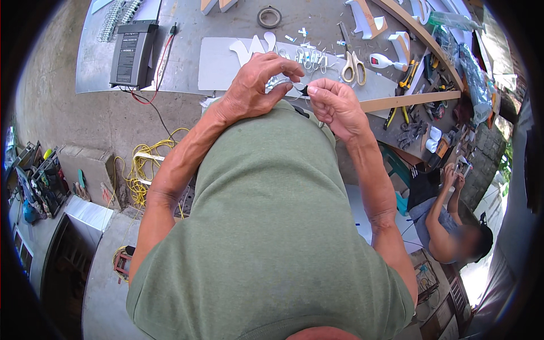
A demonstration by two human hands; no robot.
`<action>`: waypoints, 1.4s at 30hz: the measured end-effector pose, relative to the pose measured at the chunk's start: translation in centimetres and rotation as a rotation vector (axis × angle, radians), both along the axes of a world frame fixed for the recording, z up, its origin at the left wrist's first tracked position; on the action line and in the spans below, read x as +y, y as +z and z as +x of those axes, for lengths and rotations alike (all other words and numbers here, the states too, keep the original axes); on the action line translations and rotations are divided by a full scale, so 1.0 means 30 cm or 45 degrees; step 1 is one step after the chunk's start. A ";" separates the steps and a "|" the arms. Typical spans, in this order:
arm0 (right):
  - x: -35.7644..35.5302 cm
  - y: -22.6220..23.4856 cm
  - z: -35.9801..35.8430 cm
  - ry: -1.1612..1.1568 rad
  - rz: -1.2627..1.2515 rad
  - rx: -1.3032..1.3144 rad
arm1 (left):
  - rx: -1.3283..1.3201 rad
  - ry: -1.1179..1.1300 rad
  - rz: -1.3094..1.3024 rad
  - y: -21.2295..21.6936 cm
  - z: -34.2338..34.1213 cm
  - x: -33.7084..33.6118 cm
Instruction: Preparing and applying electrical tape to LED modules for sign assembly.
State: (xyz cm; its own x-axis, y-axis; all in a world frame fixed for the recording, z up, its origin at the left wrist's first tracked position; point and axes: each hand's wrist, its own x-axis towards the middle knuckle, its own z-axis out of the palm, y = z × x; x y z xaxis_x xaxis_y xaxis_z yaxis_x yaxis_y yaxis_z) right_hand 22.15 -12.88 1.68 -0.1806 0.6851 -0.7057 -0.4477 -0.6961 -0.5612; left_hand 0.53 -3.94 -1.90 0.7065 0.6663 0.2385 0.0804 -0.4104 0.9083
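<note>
Close to my shirt front, at the near edge of the metal worktable [187,28], both hands work on a thin pale wire. My left hand [255,85] curls over it, with thumb and fingertips round the wire. My right hand [339,107] pinches a small black piece [304,90] at the wire's end; its exact kind is too small to make out. Just beyond my fingers, a bunch of small white strips on wires [314,58] lies on a grey sheet [214,62]. White cut-out letter shapes [243,51] rest beside it. Scissors with pale handles [354,69] lie to the right.
A black box-shaped device [133,55] with red and black leads sits at the table's left. A tape roll [269,17] lies at the back. Pliers [405,82], a white bottle [386,61] and a curved wooden frame [411,102] crowd the right. Another person [442,226] sits at right.
</note>
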 end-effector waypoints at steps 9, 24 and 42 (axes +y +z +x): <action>-0.005 0.016 -0.037 -0.160 -0.003 -0.114 | -0.010 0.039 0.232 0.019 0.019 0.008; -0.024 -0.059 -0.060 -0.433 0.065 -0.056 | 0.010 -0.048 0.294 0.007 0.018 -0.022; -0.013 -0.055 -0.081 -0.572 -0.010 0.281 | 0.017 0.203 0.744 -0.032 0.047 -0.040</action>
State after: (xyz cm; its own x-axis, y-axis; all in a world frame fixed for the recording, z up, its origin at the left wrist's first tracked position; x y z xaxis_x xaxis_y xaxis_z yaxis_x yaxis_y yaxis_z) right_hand 19.73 -13.28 0.03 -0.0148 0.7242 -0.6894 -0.8119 -0.4111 -0.4146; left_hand 1.93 -5.15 -2.84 0.6141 0.5258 0.5886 0.1922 -0.8229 0.5346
